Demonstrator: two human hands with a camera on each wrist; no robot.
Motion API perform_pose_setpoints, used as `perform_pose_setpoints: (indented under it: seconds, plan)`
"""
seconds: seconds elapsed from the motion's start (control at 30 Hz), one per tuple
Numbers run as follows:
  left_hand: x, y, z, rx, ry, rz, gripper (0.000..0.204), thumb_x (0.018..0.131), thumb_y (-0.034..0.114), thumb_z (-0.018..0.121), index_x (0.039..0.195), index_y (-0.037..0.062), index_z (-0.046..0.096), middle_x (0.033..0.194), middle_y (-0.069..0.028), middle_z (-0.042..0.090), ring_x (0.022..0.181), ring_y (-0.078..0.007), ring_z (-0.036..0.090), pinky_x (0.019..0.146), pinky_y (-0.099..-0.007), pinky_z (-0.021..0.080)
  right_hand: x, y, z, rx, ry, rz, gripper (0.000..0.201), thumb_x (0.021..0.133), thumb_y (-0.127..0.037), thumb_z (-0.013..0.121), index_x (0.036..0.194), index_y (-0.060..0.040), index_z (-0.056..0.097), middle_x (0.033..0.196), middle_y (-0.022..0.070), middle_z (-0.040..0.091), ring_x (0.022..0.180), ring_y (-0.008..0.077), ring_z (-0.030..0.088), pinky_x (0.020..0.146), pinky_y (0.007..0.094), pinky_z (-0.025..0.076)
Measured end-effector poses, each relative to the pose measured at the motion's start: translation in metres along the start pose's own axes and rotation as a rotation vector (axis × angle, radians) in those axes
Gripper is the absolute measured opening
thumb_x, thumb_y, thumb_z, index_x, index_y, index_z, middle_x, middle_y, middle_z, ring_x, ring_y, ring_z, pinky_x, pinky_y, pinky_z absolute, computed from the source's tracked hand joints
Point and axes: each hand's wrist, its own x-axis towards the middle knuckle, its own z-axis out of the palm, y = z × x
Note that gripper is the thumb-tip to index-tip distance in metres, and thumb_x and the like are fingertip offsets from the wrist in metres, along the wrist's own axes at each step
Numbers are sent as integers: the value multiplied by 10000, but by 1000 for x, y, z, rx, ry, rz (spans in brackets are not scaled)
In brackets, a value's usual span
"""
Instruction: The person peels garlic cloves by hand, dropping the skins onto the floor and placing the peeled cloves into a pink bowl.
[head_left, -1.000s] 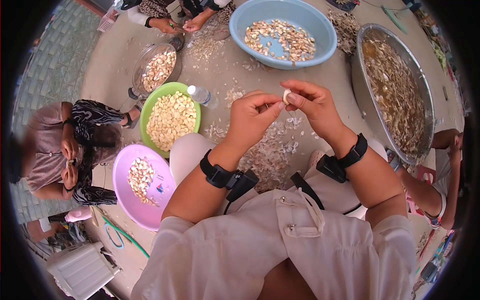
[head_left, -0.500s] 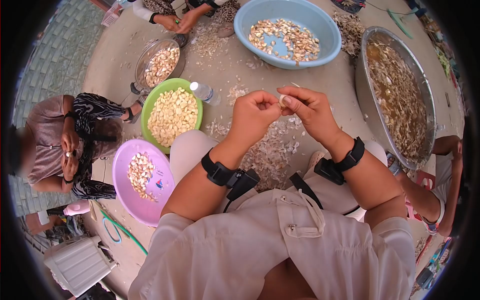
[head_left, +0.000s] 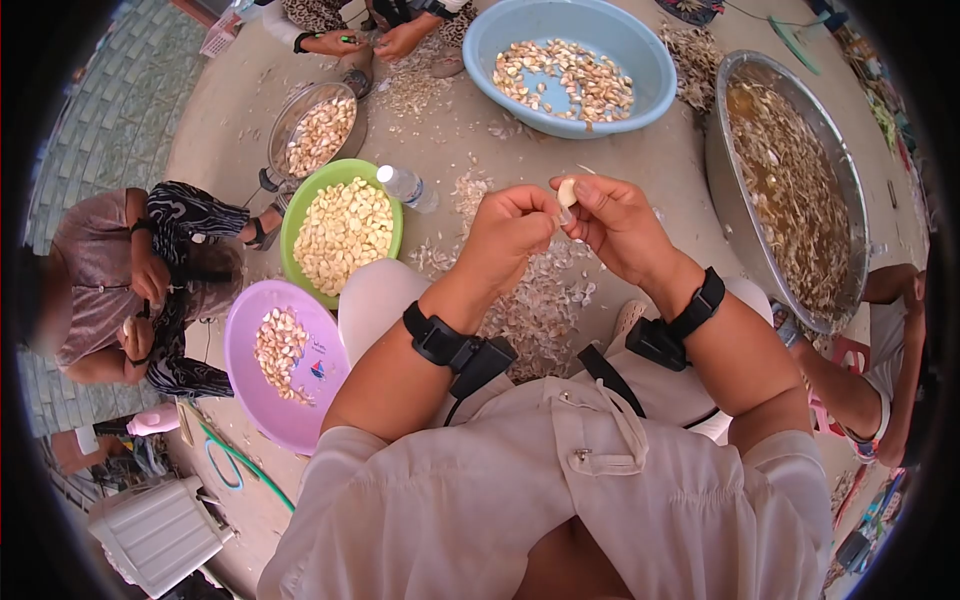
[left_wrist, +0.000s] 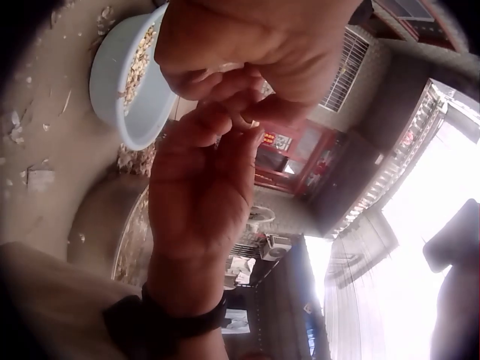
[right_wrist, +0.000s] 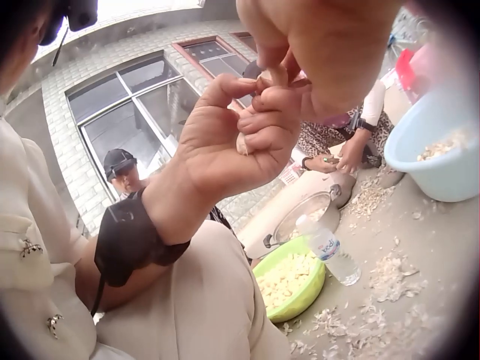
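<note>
A pale garlic clove [head_left: 567, 191] is pinched between thumb and index finger of my right hand [head_left: 628, 228]. My left hand [head_left: 508, 232] meets it from the left, fingers curled, its thumb and index fingertip pinching papery skin at the clove's lower end. In the right wrist view, a whitish piece [right_wrist: 241, 144] shows in the curled fingers of my left hand [right_wrist: 232, 146]. The left wrist view has both hands' fingertips together, my right hand [left_wrist: 199, 195] below; the clove is mostly hidden there. Peel scraps [head_left: 545, 300] lie on the ground beneath.
A green basin [head_left: 397, 240] of peeled cloves, a water bottle [head_left: 408, 188] and a pink basin [head_left: 240, 350] are at left. Ahead are a metal bowl [head_left: 360, 135] and a blue basin [head_left: 655, 105]; a large metal tub [head_left: 722, 190] stands at right. Several people sit around.
The clove stands more exposed above my right fingertips, with loose skin below it. My left hand's fingers have curled in more than a second ago. The people at left and top have shifted their hands.
</note>
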Motion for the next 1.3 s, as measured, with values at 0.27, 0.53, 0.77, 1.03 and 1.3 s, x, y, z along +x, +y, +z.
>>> perform_pose_setpoints:
  seconds: [0.27, 0.53, 0.77, 1.03, 1.3]
  plan:
    - [-2, 0, -5, 194, 8, -13, 52, 755, 40, 598, 772, 3, 565, 689, 2, 515, 543, -34, 405, 480, -183, 298, 1, -9, 4, -42, 113, -64, 211, 860, -82, 537, 1033, 35, 567, 817, 78, 598, 704, 130, 608, 635, 241, 519]
    - [2, -5, -2, 236, 165, 186, 119, 761, 49, 642, 863, -4, 611, 715, -10, 570, 599, -33, 476, 530, -166, 382, -2, -10, 2, -612, 39, -252, 190, 840, 2, 519, 1012, 44, 588, 856, 57, 562, 715, 121, 603, 646, 223, 506]
    - [5, -10, -3, 338, 198, 203, 99, 764, 59, 646, 819, -21, 625, 709, -15, 588, 586, -29, 493, 520, -165, 393, -3, -10, 8, -909, 16, -416, 175, 811, 18, 535, 973, 14, 603, 808, 73, 547, 644, 116, 586, 576, 222, 478]
    - [6, -9, -5, 275, 202, 107, 74, 743, 23, 615, 803, -20, 621, 691, 1, 573, 598, -25, 483, 514, -162, 375, -2, -9, 8, -863, 8, -363, 173, 810, 20, 531, 965, 15, 607, 774, 69, 539, 618, 111, 578, 554, 229, 464]
    - [4, -6, -4, 177, 200, 35, 89, 741, 14, 605, 818, -31, 605, 716, -31, 590, 615, -43, 509, 531, -171, 391, -2, -9, 5, -622, 9, -171, 196, 835, 1, 511, 1008, 22, 599, 828, 53, 563, 654, 93, 571, 590, 216, 480]
